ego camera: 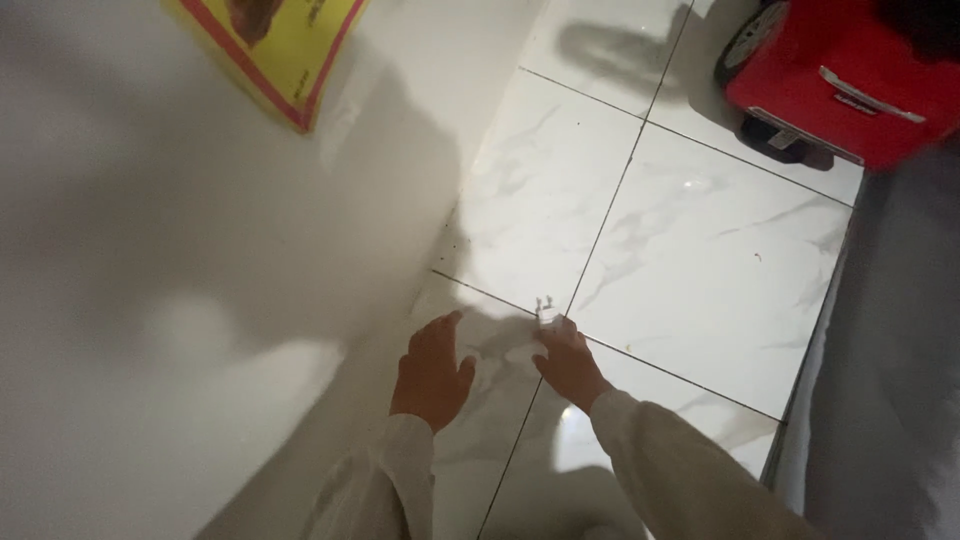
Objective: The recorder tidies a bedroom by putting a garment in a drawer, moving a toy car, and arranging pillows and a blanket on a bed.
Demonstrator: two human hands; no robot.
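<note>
My left hand (432,368) hovers low over the white marble floor tiles (690,250), fingers together and slightly curled, holding nothing that I can see. My right hand (568,360) reaches down to the floor beside it, and its fingertips pinch a small pale object (546,310) with thin prongs sticking up, right at a tile joint. Both arms wear light cream sleeves. What exactly the small object is stays unclear in the dim light.
A large white appliance wall (200,250) rises on the left, with a yellow and red sticker (285,45) near its top. A red toy car (850,80) stands at the upper right. A grey edge (890,350) runs along the right.
</note>
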